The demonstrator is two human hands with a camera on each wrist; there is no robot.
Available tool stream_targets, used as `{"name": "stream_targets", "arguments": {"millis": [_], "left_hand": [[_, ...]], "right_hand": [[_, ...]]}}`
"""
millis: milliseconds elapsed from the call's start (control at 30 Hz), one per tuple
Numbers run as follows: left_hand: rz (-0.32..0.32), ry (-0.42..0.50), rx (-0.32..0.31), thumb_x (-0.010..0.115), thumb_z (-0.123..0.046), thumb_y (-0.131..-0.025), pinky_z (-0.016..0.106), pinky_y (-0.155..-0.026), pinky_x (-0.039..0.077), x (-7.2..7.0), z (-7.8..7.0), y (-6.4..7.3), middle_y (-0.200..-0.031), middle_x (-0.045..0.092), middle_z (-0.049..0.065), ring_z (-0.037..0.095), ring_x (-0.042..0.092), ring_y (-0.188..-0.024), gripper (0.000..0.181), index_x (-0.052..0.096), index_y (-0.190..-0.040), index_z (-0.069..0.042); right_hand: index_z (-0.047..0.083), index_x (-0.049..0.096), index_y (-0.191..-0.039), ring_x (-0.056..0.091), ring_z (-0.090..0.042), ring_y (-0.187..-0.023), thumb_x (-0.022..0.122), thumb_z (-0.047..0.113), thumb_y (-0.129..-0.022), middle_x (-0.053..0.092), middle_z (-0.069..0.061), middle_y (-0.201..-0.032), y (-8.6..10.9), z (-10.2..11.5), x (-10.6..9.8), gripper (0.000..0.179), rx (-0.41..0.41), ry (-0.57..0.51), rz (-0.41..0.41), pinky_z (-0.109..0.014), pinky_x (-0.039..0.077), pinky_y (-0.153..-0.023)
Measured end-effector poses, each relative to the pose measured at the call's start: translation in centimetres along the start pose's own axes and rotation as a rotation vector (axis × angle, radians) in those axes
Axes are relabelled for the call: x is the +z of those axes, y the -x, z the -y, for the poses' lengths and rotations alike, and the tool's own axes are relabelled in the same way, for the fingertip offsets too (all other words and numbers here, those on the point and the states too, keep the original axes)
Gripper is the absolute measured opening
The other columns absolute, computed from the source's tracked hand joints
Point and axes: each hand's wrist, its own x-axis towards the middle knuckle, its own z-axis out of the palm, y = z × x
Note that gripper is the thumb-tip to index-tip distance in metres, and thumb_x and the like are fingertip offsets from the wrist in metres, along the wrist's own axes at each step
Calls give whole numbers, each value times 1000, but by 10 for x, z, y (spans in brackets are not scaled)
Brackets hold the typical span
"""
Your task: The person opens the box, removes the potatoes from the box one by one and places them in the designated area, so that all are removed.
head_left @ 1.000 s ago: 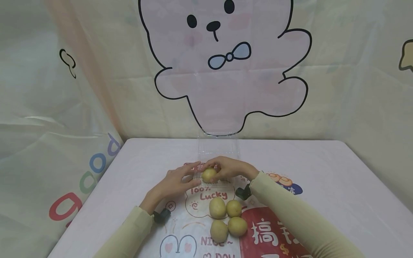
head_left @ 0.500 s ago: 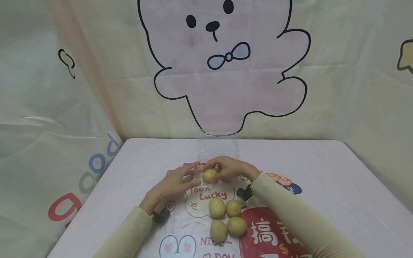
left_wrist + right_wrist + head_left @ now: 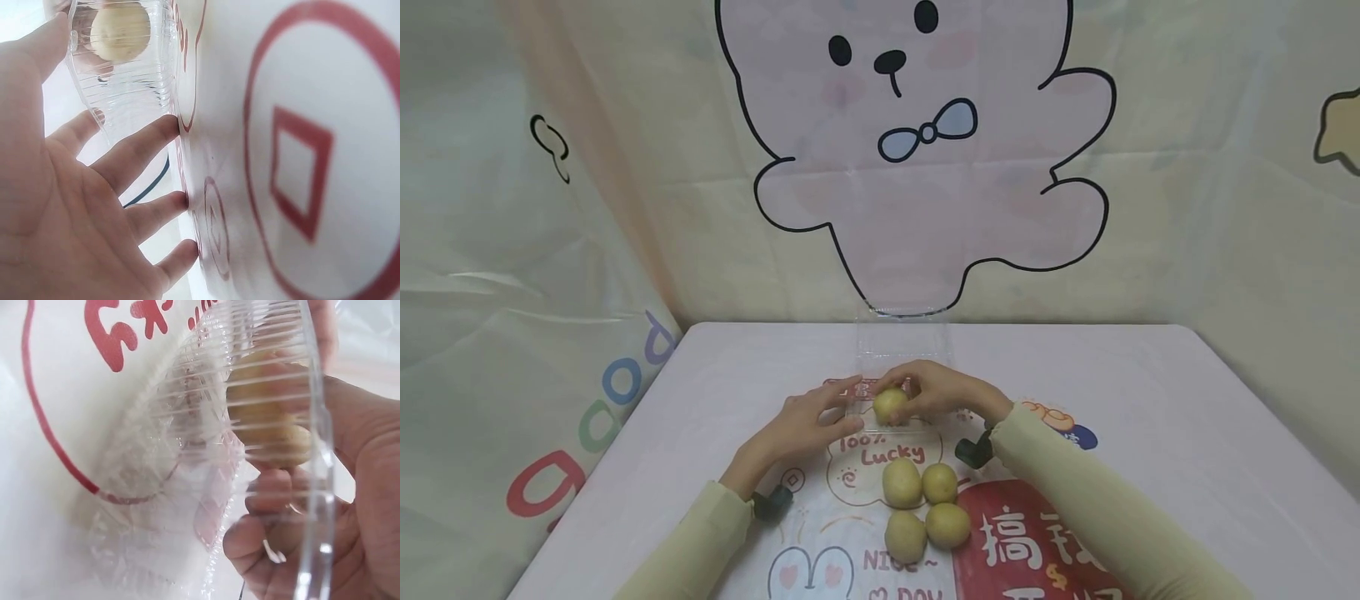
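Note:
Between the thumb and fingers of my right hand (image 3: 928, 390) is a round yellow-green fruit (image 3: 890, 407), held inside a clear plastic clamshell box (image 3: 317, 462). Its clear lid (image 3: 904, 337) stands folded back at the far side. My left hand (image 3: 805, 423) is at the box's left side with fingers spread and fairly straight. In the left wrist view its thumb is right at the box's rim and the other fingertips reach down to the tabletop. Through the ribbed plastic in the right wrist view, the fruit shows against the right fingers.
Several similar yellow-green fruits (image 3: 905, 536) lie in a cluster on the printed white tabletop (image 3: 760, 358), nearer me than the box. A curtain (image 3: 917, 233) with a cartoon bear hangs behind the table's back edge.
My right hand and the fruit have shifted slightly to the right within the box. The left hand keeps its place at the box's side, and the fruit cluster has not moved.

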Motion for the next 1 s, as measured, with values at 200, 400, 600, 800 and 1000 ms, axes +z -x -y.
{"name": "stream_targets", "arguments": {"millis": [200, 400, 600, 800, 1000], "left_hand": [[1, -3, -4, 57, -66, -94, 72, -121, 13, 0, -1, 0, -150, 57, -2, 28, 27, -157, 74, 30, -159, -43], [5, -1, -20, 57, -67, -94, 72, -121, 12, 0, -2, 1, -149, 58, 0, 29, 29, -156, 74, 29, -159, -43], [8, 3, -28, 57, -67, -94, 71, -122, 12, 0, -2, 0, -150, 57, 0, 30, 27, -157, 75, 28, -159, -45], [6, 3, -20, 58, -67, -94, 69, -123, 13, 1, 0, 0, -150, 58, 0, 31, 30, -155, 74, 28, -158, -45], [4, 4, -22, 58, -67, -94, 70, -122, 12, 1, 0, 0, -150, 58, 0, 31, 29, -156, 75, 28, -159, -45]], "right_hand": [[17, 70, -131, 57, -17, -86, 84, 15, -84, 70, 4, -125, 6, -1, -1, 49, -50, 22, -22, -29, 49, -78], [15, 69, -132, 56, -18, -87, 83, 16, -85, 69, 3, -126, 11, 1, -1, 49, -90, 20, -46, -26, 48, -76], [14, 68, -133, 54, -19, -87, 83, 16, -86, 69, 2, -128, 17, 1, -2, 49, -129, 25, -73, -25, 46, -75], [13, 69, -132, 53, -17, -88, 83, 21, -86, 69, 1, -125, 22, 0, -2, 49, -129, 24, -102, -25, 46, -75], [14, 69, -132, 53, -17, -97, 84, 24, -86, 69, 2, -131, 27, -2, -2, 49, -143, 13, -124, -25, 45, -72]]}}
